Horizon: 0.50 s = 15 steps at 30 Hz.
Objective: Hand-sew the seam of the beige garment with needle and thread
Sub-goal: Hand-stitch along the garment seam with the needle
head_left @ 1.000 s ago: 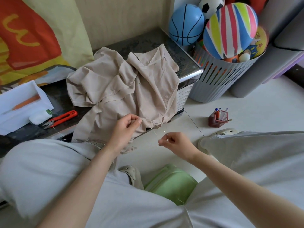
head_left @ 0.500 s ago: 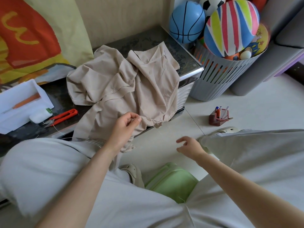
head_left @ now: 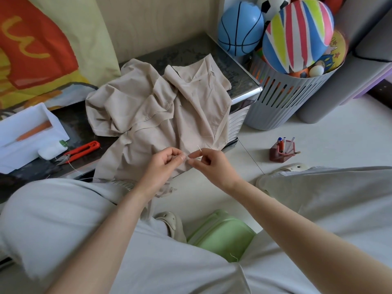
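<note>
Soft even daylight, faint shadows, wide-angle bending at edges

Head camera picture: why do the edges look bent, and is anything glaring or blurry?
Head view: the wide-angle lens bows the edges; the light is soft and the shadows faint; a glint sits on the chrome table rim; the needle shows only as a thin sliver.

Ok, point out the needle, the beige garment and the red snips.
needle (head_left: 199,147): head view, on the bare shaft sticking up.
beige garment (head_left: 148,115): head view, on its crumpled middle.
red snips (head_left: 91,145): head view, on the red handle.
</note>
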Motion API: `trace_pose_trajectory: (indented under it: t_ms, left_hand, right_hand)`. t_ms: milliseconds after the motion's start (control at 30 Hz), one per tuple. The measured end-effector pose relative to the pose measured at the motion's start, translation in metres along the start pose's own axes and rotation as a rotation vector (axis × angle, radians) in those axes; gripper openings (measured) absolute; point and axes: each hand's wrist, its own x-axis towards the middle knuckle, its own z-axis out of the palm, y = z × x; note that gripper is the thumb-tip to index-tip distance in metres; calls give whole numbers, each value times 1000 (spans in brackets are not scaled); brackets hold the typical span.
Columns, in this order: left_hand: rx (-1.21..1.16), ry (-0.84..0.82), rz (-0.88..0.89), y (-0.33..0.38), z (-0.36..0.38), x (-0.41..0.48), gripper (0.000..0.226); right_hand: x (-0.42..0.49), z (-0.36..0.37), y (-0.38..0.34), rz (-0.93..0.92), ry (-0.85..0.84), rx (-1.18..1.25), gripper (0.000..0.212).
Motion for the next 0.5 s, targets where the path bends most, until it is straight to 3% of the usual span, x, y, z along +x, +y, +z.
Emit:
trace_pose_trajectory:
  t_ms: [233, 500]
  left_hand:
    - [16, -12, 12, -1, -2, 1, 11]
    - [14, 21, -3, 0, 0, 2, 14]
  right_hand:
    - [2, -1, -1, 80, 45, 19, 23]
    - [-11, -5, 19, 193, 122, 35, 23]
